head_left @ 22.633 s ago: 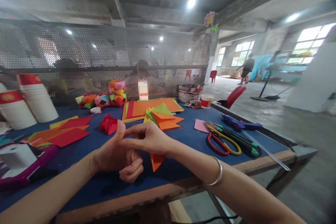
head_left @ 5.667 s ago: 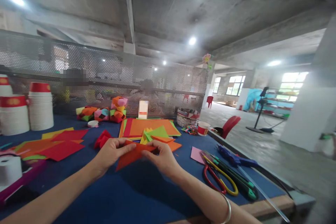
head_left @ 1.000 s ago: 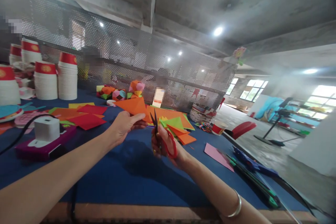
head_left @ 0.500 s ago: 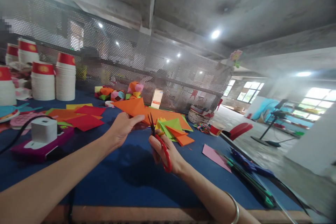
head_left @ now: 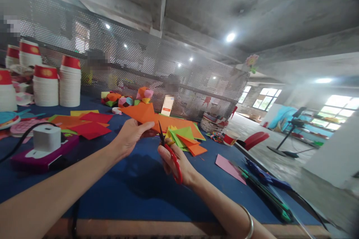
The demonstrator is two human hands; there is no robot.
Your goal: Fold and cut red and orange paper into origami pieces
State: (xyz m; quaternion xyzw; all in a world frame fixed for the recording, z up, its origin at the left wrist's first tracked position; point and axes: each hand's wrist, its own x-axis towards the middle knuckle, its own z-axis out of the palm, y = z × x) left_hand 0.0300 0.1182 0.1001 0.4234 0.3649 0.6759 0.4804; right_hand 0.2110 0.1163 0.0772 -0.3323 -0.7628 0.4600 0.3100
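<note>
My left hand (head_left: 131, 134) pinches a folded piece of orange paper (head_left: 141, 112) above the blue table, thumb on top and fingers mostly hidden beneath. In my right hand (head_left: 181, 162) is a pair of red-handled scissors (head_left: 177, 170), fingers wrapped through the loops. The dark blades point up and away, nearly together, at the paper's right part beside my left thumb. Whether they touch the paper I cannot tell. Just behind my right hand lie green, yellow and orange folded papers (head_left: 186, 134).
Red and orange paper sheets (head_left: 92, 130) lie at left, near a purple power strip (head_left: 61, 153) with a white charger. Stacked paper cups (head_left: 70, 86) stand behind. A pink paper (head_left: 228, 166), a green cutter (head_left: 263, 192) and a blue glue gun (head_left: 266, 175) lie right. A mesh partition (head_left: 134, 67) rises behind.
The scissors' blades have closed from slightly apart to almost together. Both hands and the orange paper stay nearly where they were.
</note>
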